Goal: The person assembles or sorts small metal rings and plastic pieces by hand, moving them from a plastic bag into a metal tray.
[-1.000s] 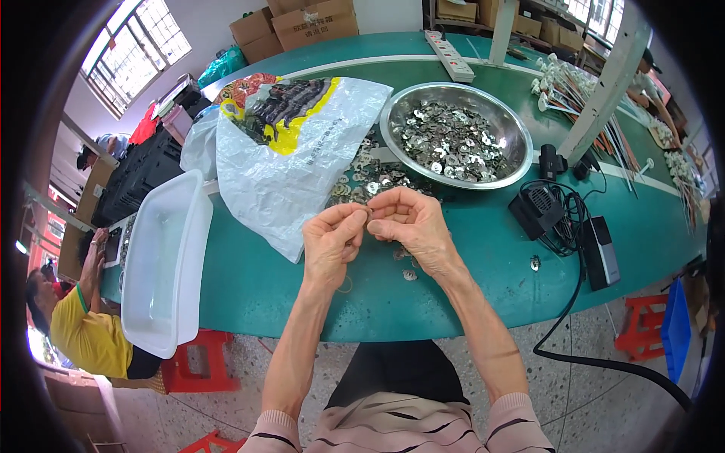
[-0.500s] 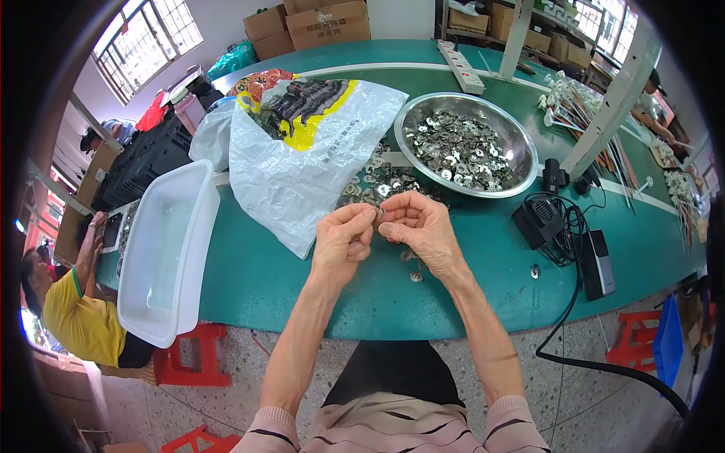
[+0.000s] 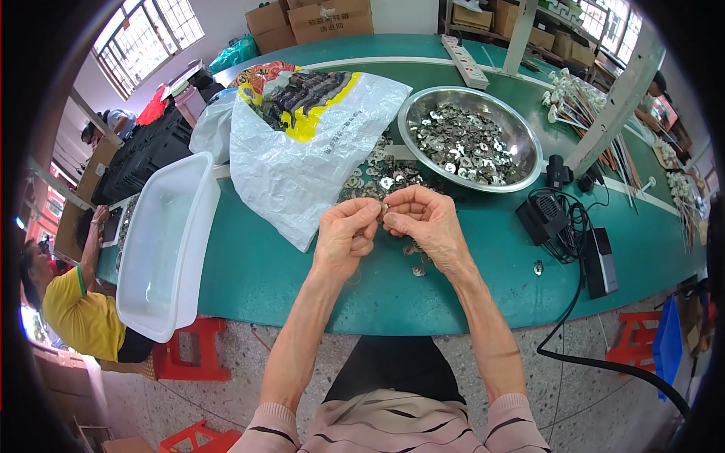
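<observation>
My left hand (image 3: 348,234) and my right hand (image 3: 425,226) meet over the green table, thumbs and forefingers pinched together. Between the fingertips shows a small metal part (image 3: 384,208), mostly covered; both hands appear to grip it. Just beyond my hands lies a loose pile of small round metal parts (image 3: 387,180). A wide steel bowl (image 3: 529,162) behind my right hand holds many more of these parts (image 3: 464,143). A few single pieces, such as one metal piece (image 3: 419,270), lie under and beside my right hand.
A white plastic sack (image 3: 291,181) lies behind my left hand, a white tub (image 3: 162,249) at the left edge. To the right sit a black adapter with coiled cable (image 3: 545,215) and a white post (image 3: 615,109). A person in yellow (image 3: 79,313) sits far left.
The view has shifted slightly. My hands stay together in the same pinch, with the small metal part still between the fingertips.
</observation>
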`<state>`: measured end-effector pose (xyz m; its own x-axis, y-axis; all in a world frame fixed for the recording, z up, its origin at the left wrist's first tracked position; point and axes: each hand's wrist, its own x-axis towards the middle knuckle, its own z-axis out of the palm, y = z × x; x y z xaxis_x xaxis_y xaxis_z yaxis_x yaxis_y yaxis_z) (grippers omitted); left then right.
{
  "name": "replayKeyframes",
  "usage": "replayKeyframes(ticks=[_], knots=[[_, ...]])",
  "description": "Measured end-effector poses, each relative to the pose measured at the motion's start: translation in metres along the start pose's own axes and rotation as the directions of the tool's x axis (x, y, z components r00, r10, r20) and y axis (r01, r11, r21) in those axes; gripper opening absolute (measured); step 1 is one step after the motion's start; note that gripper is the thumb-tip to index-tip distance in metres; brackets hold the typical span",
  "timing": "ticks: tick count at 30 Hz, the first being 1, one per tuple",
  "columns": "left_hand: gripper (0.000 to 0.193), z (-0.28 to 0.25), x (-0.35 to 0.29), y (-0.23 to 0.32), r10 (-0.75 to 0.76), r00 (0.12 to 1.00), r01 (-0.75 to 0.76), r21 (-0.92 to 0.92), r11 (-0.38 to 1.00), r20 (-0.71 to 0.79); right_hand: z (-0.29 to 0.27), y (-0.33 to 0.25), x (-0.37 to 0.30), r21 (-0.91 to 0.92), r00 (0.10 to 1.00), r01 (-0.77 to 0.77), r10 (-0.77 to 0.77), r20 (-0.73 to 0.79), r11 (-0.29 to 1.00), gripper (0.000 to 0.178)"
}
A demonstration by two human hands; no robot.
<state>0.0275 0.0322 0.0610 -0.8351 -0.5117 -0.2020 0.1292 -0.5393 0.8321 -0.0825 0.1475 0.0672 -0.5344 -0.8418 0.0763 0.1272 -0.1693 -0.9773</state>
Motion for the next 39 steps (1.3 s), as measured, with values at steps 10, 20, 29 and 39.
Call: replayKeyframes(ticks=[10,20,29,39], knots=[[0.013,0.003,-0.003,0.001,0.056,0.998,-0.048,0.172,0.984,-0.040,-0.004,-0.001,-0.002,-0.011,1.000,-0.017,0.017,-0.008,1.000,0.022],[0.015,-0.011,0.003,0.000,-0.165,0.974,0.169,-0.013,0.985,0.155,-0.010,0.001,0.000,0.156,0.986,-0.168,0.165,0.037,0.973,0.026],[0.018,0.004,-0.002,0.001,-0.049,0.999,0.046,0.197,0.979,0.014,-0.013,0.000,-0.001,0.081,0.991,-0.132,0.134,-0.009,0.988,0.027],[0.017,-0.009,0.003,0.001,-0.177,0.974,0.166,0.088,0.982,0.138,-0.012,0.001,-0.001,0.067,0.992,-0.123,0.123,0.008,0.990,0.026]])
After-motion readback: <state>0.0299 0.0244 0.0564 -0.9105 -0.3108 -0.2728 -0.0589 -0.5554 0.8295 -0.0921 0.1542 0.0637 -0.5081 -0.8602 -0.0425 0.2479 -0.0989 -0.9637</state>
